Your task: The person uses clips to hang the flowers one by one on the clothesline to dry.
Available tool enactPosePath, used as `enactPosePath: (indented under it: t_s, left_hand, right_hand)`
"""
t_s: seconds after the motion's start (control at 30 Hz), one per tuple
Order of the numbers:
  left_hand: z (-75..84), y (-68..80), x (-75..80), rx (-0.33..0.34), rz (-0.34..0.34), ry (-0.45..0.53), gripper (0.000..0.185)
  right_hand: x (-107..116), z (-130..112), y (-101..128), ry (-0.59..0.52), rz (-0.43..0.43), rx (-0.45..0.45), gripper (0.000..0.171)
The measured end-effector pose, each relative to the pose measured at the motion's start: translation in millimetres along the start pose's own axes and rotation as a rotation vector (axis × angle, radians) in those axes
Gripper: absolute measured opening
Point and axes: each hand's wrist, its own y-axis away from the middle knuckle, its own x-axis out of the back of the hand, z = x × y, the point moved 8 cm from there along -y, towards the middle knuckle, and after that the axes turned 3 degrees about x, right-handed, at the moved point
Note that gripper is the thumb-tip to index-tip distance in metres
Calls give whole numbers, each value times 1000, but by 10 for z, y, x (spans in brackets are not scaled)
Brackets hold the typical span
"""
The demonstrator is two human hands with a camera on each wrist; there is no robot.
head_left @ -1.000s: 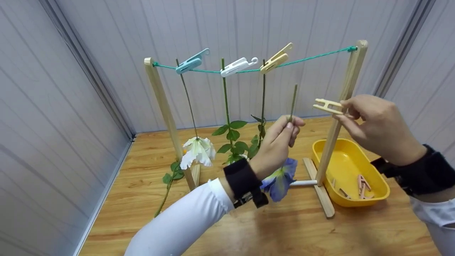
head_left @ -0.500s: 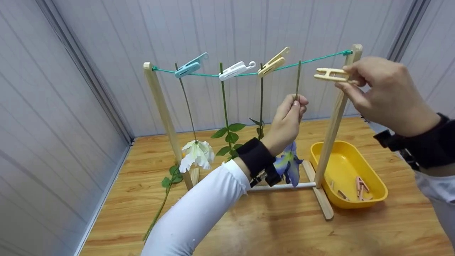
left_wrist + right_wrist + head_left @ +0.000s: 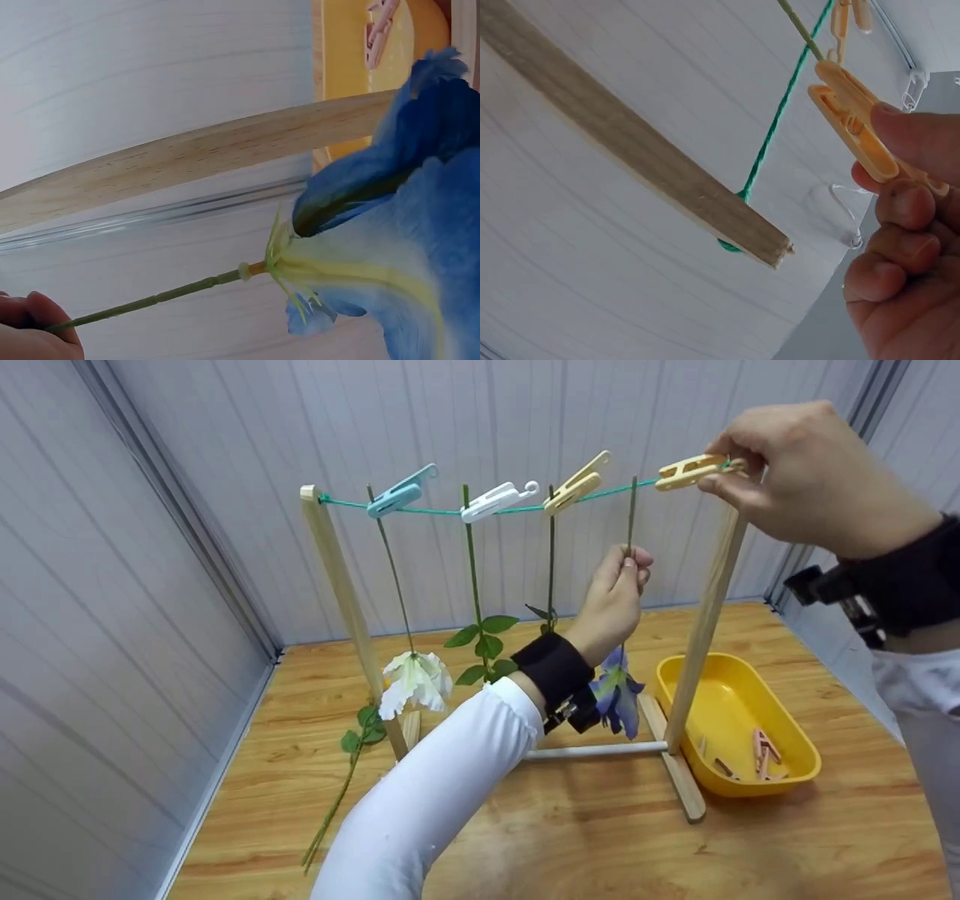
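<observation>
There, the right hand [image 3: 814, 476] pinched a yellow plastic clothespin [image 3: 688, 470] just right of the upright green flower stem [image 3: 631, 514], itself gripped below by the left hand [image 3: 615, 604] at the green string [image 3: 611, 494].

We see a wooden bench [image 3: 525, 840]; on it a wooden rack [image 3: 679, 780], a yellow tray [image 3: 739, 720] of pegs beside its right foot, a loose green stem [image 3: 334, 810] left.
</observation>
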Motion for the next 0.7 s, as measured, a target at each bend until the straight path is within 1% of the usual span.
enactPosePath:
  t_s: [0.2, 0.33, 0.43, 0.5, 0.7]
  left_hand:
    - [8, -10, 22, 15, 14, -7, 24]
    - [15, -12, 48, 17, 39, -41, 26]
    - [11, -18, 49, 20, 49, -69, 31]
    - [3, -26, 46, 25, 51, -68, 32]
    - [-45, -45, 66, 43, 58, -50, 27]
  right_hand:
    - [-55, 81, -166, -6, -95, -48, 11]
    - [-100, 105, -246, -34, -132, -63, 13]
    - [-145, 127, -282, -60, -165, -87, 15]
    - [-193, 158, -292, -79, -205, -118, 17]
    - [-343, 241, -302, -111, -311, -193, 22]
